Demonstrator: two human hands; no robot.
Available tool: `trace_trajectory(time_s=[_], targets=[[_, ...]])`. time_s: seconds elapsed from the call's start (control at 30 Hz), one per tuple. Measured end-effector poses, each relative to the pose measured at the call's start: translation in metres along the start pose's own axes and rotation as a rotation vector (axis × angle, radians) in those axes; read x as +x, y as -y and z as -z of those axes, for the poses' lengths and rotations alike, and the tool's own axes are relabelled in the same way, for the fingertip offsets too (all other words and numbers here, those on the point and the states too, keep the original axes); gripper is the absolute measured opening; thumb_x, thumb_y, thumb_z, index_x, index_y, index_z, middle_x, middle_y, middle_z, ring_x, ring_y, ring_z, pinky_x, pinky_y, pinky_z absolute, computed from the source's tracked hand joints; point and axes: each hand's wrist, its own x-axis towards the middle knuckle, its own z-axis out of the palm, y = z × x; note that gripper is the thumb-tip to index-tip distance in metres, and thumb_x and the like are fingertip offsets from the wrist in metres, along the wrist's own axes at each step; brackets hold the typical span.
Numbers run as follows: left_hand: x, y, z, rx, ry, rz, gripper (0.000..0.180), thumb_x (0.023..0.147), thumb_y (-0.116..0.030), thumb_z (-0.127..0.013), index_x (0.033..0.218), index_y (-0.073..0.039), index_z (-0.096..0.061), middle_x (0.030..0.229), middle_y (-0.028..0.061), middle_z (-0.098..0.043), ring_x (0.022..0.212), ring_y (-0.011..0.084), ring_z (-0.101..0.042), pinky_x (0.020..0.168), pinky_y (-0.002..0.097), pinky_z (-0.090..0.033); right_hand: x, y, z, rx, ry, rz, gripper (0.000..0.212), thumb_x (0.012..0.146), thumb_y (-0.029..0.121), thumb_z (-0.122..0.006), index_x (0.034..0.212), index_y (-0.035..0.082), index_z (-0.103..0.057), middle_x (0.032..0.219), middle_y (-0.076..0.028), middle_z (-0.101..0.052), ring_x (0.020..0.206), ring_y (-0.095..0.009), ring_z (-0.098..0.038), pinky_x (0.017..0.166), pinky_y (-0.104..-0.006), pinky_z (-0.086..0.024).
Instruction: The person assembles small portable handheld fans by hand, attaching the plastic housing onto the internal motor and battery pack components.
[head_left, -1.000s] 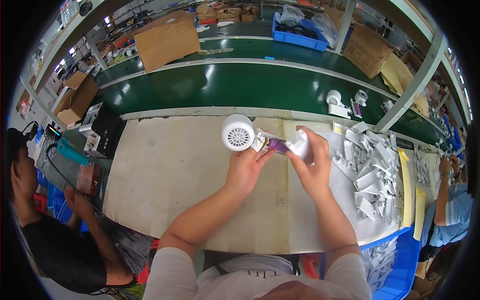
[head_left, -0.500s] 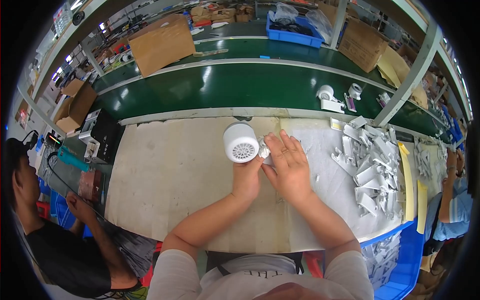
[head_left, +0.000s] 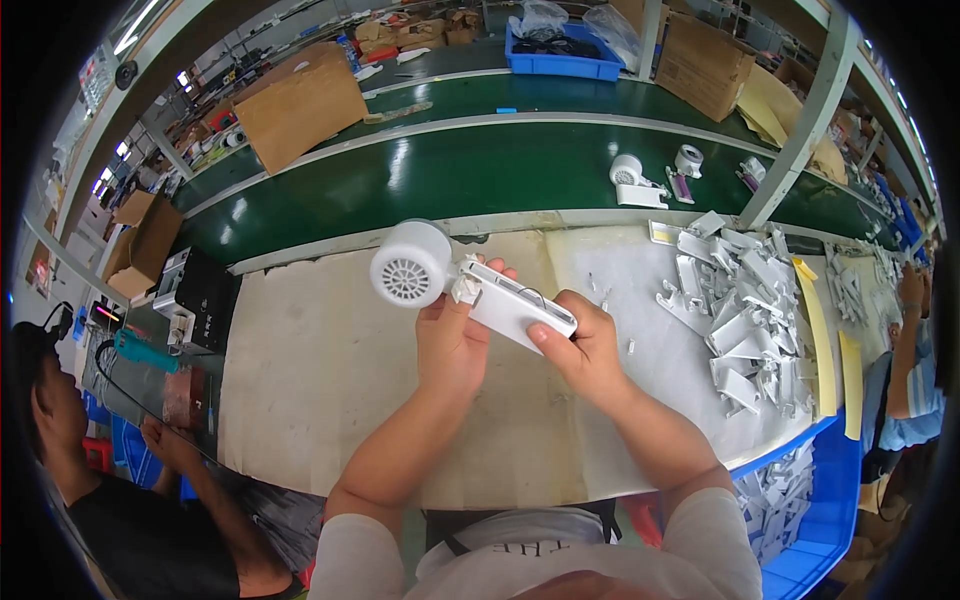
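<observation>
A white handheld fan (head_left: pixel 412 262) is held above the middle of the table, its round grilled head at the left and its long handle slanting down to the right. My left hand (head_left: pixel 452 350) grips it around the neck, with fingertips showing behind the handle's upper edge. The handle's lower end is in my right hand (head_left: pixel 588 350), the thumb pressed flat on its front face. Along the handle's upper edge runs an open slot, and a thin dark wire loops out of it. What the fingers behind the handle touch is hidden.
White plastic shells (head_left: pixel 735 335) are heaped at the right beside yellow strips (head_left: pixel 815 330). A blue bin (head_left: pixel 830 500) with more parts stands at the lower right. Beyond the table, a green conveyor (head_left: pixel 480 180) carries several fan parts (head_left: pixel 632 180). A co-worker (head_left: pixel 110 500) sits at left.
The fan has turned and shifted left, so its handle now shows lengthwise. My right hand has moved from beside the neck to the handle's lower end. The whole view has shifted slightly.
</observation>
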Motion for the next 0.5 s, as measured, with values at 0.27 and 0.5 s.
trace_trajectory(time_s=[0.27, 0.5], targets=[[0.025, -0.025, 0.037, 0.487, 0.156, 0.117, 0.031, 0.080, -0.005, -0.059, 0.110, 0.002, -0.053, 0.099, 0.0118, -0.062, 0.095, 0.0244, -0.060, 0.084, 0.0361, -0.048, 0.024, -0.026, 0.009, -0.249, 0.317, 0.229, 0.029, 0.078, 0.028, -0.065, 0.075, 0.001, -0.055, 0.072, -0.012, -0.054, 0.068, -0.028, -0.055, 0.061, -0.0346, -0.044], [0.033, -0.130, 0.161, 2.147, -0.122, -0.147, 0.031, 0.076, -0.009, -0.057, 0.104, -0.003, -0.046, 0.083, 0.0230, -0.060, 0.075, 0.0397, -0.058, 0.067, 0.0411, -0.047, 0.132, -0.132, 0.113, -1.156, -0.009, 0.202, 0.030, 0.075, 0.000, -0.054, 0.103, 0.009, -0.060, 0.110, -0.010, -0.057, 0.106, -0.029, -0.050, 0.089, -0.0363, -0.043]])
